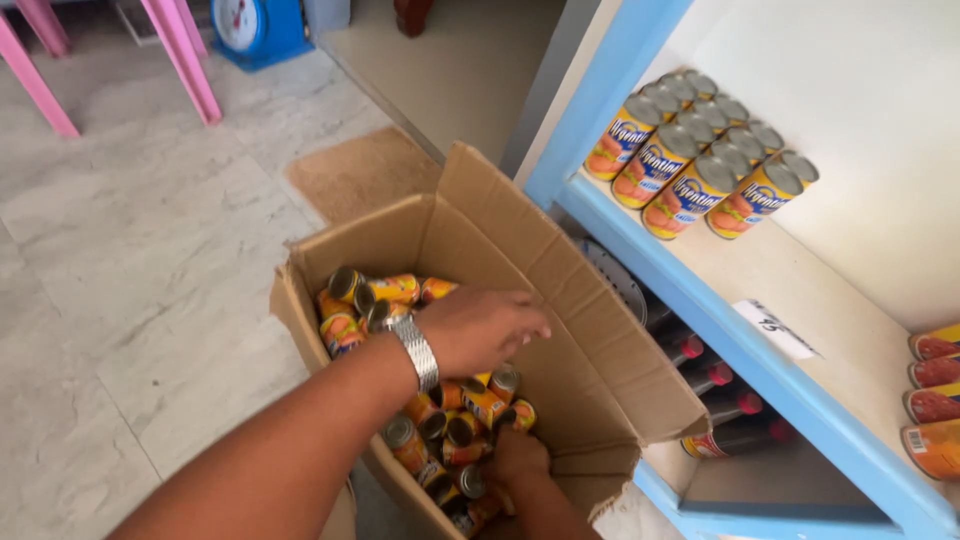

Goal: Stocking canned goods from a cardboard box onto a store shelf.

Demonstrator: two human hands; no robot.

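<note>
left hand [480,328], cans [455,420], cardboard box [560,290], marble floor [130,260]

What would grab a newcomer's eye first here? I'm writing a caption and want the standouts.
Both hands are down in an open cardboard box on the floor, the left hand, with a metal bracelet on its wrist, over a jumble of yellow cans, and the right hand lower among them. To the right, matching cans stand in neat rows on a blue-edged shelf.
</note>
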